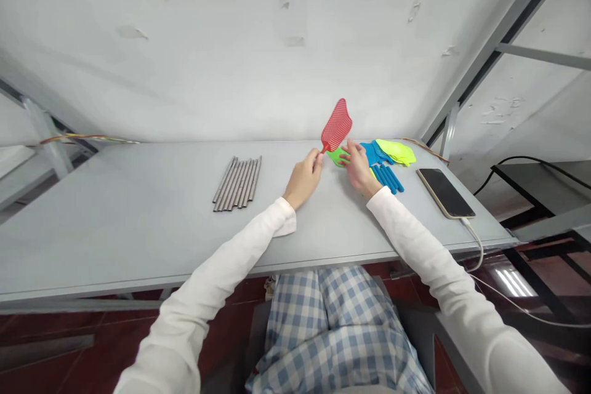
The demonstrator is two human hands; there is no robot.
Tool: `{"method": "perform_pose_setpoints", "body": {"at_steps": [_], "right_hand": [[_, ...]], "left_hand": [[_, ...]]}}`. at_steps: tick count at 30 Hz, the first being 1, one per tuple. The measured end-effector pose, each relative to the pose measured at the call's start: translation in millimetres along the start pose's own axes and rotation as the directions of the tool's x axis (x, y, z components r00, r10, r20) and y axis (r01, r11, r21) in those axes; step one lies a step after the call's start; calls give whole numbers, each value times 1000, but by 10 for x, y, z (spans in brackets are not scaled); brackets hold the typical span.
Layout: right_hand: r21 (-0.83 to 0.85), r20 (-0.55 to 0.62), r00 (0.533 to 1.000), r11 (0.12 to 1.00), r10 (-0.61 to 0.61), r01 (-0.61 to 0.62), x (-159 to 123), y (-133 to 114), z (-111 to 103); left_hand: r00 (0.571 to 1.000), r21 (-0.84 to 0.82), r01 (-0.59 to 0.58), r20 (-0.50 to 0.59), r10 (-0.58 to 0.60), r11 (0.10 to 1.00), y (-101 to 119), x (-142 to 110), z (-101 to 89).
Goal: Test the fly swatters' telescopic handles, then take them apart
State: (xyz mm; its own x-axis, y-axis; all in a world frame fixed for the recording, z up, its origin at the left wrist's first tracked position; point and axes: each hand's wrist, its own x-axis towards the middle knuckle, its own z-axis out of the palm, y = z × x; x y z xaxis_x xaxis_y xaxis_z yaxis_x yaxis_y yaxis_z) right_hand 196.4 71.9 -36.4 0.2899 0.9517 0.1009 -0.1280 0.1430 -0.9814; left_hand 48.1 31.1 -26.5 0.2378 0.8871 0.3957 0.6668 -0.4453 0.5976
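Observation:
My left hand (305, 178) is closed, thumb and fingers pinching the short neck of a red fly swatter head (337, 126). The perforated red blade tilts up and to the right, above the table. Close beside it, my right hand (357, 167) has its fingers apart, over the edge of a bright green piece (337, 157) lying on the table. Its fingertips partly cover that piece, and whether they touch it I cannot tell. Just right of this hand lie blue flat pieces (376, 152), yellow flat pieces (398, 152) and several blue rod-like pieces (389, 178).
Several metal tubes (239, 183) lie side by side on the grey table (138, 215), left of my hands. A phone (446, 192) with a white cable (475, 237) rests near the right end. A white wall (207, 74) rises behind the table.

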Motion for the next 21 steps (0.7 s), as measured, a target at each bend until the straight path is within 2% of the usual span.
{"method": "perform_pose_setpoints", "body": {"at_steps": [3,6,10,15,17,21], "right_hand": [[11,59,998,1000,-18,18,-176,-15,130],[-67,79,989,989,-127,132,-285,-40,258],[-178,-20,978,963,-208,201,-263,-97,324],[-335,-28,952,900,-304,278,-227,-245,357],[-386,-29,953,883,-300,266,-206,-276,379],[-410,22,988,900,-153,149,-112,-273,399]], "left_hand": [[997,66,70,5,-71,995,-72,40,6],[995,108,73,55,-80,991,-100,40,31],[998,20,64,27,-64,998,-71,43,42],[994,-148,95,-40,-102,984,-5,72,59],[990,-224,131,-28,-141,966,0,96,84],[964,-392,259,44,-263,883,-30,148,155]]}}
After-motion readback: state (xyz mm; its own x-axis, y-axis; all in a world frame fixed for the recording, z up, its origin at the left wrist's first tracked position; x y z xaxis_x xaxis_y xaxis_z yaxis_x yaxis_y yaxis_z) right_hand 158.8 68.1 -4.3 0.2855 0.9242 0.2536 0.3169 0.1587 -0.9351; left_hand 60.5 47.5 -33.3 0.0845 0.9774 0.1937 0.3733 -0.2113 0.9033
